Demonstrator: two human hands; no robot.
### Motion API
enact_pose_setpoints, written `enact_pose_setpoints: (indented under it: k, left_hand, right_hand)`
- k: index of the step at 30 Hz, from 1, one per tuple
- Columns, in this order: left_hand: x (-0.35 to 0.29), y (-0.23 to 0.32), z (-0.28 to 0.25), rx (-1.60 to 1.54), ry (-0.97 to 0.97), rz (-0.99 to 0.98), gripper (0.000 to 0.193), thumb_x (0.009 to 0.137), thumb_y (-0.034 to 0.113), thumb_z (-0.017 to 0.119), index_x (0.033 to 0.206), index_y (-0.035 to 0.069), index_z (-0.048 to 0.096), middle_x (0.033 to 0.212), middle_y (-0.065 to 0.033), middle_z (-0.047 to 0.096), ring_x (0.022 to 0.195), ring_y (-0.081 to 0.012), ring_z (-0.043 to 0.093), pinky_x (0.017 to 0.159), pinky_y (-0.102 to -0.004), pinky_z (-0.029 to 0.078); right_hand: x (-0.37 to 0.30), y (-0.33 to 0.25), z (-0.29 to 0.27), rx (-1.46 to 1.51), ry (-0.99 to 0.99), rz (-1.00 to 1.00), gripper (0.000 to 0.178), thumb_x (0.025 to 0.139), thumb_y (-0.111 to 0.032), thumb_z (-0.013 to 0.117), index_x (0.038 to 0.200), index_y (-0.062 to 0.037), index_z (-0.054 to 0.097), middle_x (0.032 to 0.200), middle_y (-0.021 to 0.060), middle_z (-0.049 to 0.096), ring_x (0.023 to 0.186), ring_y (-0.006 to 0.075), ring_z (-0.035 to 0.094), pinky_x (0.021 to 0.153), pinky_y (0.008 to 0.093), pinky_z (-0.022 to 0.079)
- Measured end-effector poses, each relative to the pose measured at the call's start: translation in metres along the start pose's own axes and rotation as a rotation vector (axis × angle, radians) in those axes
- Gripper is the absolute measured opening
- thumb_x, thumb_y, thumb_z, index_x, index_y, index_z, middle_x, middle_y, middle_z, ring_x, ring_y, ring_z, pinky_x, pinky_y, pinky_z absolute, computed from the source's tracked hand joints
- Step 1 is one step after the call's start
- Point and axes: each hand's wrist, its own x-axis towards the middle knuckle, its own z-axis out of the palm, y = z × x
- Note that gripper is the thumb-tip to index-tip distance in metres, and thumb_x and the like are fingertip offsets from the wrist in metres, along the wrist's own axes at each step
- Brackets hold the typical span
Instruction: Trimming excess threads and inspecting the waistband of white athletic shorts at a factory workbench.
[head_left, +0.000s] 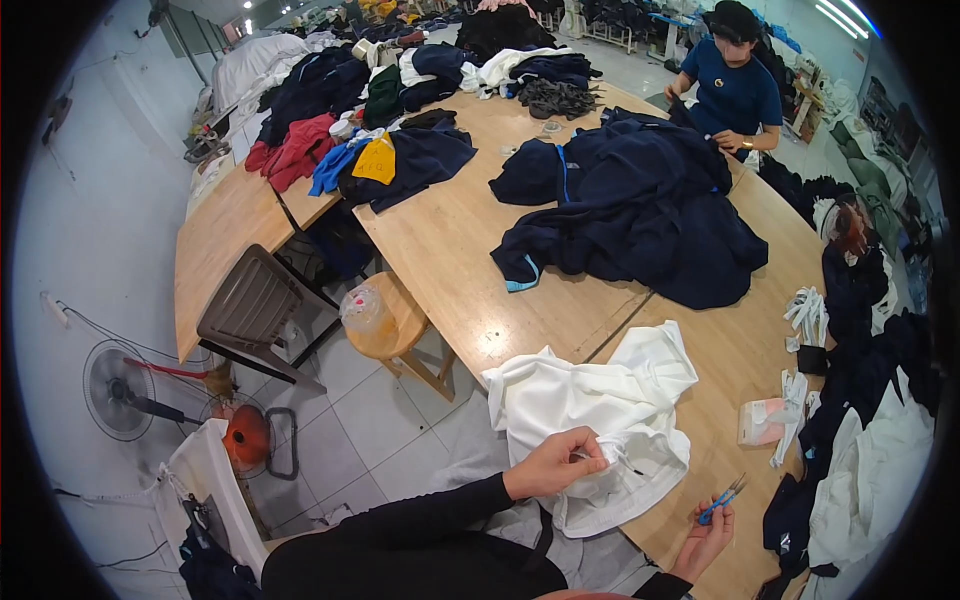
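Note:
A white garment lies bunched at the near edge of the wooden table. My left hand is closed on it, thumb and fingers pinching a fold of the cloth. A small dark detail shows beside those fingertips, too small to name. To the right, my right hand is closed around blue-handled thread snips, their metal tips pointing up and away. The snips are apart from the white cloth.
Dark navy garments cover the table's middle; a co-worker handles their far end. Clothes are heaped at the far left. White strips and a pinkish pack lie right. A wooden stool and brown chair stand left.

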Motion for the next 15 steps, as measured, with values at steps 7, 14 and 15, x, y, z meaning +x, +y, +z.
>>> enact_pose_setpoints:
  k: [7, 14, 15]
  left_hand:
    - [0.006, -0.003, 0.013, 0.006, -0.022, 0.010, 0.012, 0.103, 0.009, 0.073, 0.103, 0.003, 0.063, 0.101, -0.0003, 0.065, 0.091, -0.0053, 0.059, 0.077, -0.0229, 0.052]
    - [0.008, 0.000, 0.019, 0.064, 0.010, 0.040, 0.013, 0.103, 0.010, 0.074, 0.102, 0.003, 0.063, 0.099, -0.0009, 0.065, 0.089, -0.0057, 0.059, 0.075, -0.0243, 0.052]
    - [0.007, 0.000, 0.019, 0.065, 0.010, 0.042, 0.013, 0.103, 0.010, 0.074, 0.102, 0.003, 0.063, 0.099, -0.0009, 0.065, 0.089, -0.0057, 0.059, 0.075, -0.0243, 0.052]
  right_hand:
    - [-0.096, -0.043, 0.115, -0.026, -0.353, 0.069, 0.047, 0.103, -0.001, 0.059, 0.148, -0.0040, 0.049, 0.107, 0.0089, 0.068, 0.084, 0.0150, 0.067, 0.073, 0.0275, 0.056]
    - [-0.117, -0.022, 0.146, -0.521, -0.542, -0.139, 0.027, 0.098, -0.006, 0.073, 0.124, -0.0035, 0.065, 0.087, -0.0059, 0.057, 0.075, 0.0033, 0.049, 0.066, 0.0200, 0.038]
    - [-0.120, -0.024, 0.149, -0.521, -0.544, -0.140, 0.027, 0.098, -0.006, 0.073, 0.124, -0.0035, 0.065, 0.087, -0.0059, 0.057, 0.075, 0.0033, 0.049, 0.066, 0.0200, 0.038]
